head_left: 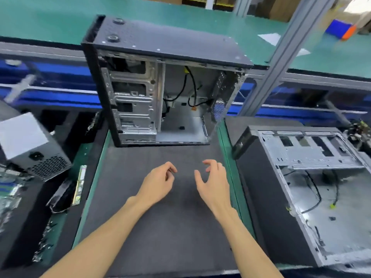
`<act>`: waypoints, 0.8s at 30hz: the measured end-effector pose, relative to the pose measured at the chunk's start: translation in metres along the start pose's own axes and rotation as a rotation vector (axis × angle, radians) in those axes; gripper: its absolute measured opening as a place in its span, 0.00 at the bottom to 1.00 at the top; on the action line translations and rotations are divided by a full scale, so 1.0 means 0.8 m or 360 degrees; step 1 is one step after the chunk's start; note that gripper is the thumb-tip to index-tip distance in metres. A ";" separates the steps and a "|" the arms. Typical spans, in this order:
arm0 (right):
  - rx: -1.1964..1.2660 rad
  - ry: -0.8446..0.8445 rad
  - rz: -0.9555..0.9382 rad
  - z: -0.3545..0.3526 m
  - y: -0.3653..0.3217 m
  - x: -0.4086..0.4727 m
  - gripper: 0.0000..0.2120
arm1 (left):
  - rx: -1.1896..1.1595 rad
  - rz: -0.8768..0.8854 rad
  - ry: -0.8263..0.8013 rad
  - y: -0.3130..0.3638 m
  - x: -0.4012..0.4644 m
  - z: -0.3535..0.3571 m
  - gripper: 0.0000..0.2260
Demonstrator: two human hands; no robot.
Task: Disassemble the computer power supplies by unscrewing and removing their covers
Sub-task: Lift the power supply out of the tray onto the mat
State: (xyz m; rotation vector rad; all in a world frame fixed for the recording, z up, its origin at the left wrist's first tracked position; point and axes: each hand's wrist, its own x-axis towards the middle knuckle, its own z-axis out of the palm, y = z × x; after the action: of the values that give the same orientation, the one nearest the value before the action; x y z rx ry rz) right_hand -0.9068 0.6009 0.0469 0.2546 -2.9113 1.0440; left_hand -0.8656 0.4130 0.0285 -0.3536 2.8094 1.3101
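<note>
Fingers (170, 170) of both hands curl loosely and hold nothing above the dark mat (156, 227) at centre frame, while the power supply (30, 145) at left sits with its cover seemingly on, so unscrewing looks unstarted.

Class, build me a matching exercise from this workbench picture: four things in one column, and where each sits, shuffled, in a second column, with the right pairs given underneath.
Things
1. power supply
2. upright computer case
3. case lying on its side
4. memory stick

Places
A. far edge of the dark mat, open side facing the person
B. right of the mat
C. far left, grille and socket showing
D. just off the mat's left edge

Pairs: 1-C, 2-A, 3-B, 4-D
</note>
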 end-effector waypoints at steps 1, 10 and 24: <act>0.0054 -0.0045 -0.0091 0.009 -0.019 0.006 0.17 | 0.0013 -0.0027 0.0058 -0.006 -0.007 -0.013 0.08; 0.0394 -0.0536 -0.0676 0.113 -0.197 -0.024 0.18 | 0.0091 -0.0373 0.0623 -0.100 -0.119 -0.154 0.09; 0.0007 -0.0552 -0.0638 0.265 -0.450 -0.057 0.43 | -0.0063 -0.0494 0.0860 -0.263 -0.193 -0.310 0.11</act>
State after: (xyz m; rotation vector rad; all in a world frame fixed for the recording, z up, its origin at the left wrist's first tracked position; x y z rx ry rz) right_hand -0.7980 0.1995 0.1047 1.0662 -2.9445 1.0200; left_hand -0.6512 0.1237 0.0482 -1.2598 2.9429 1.3587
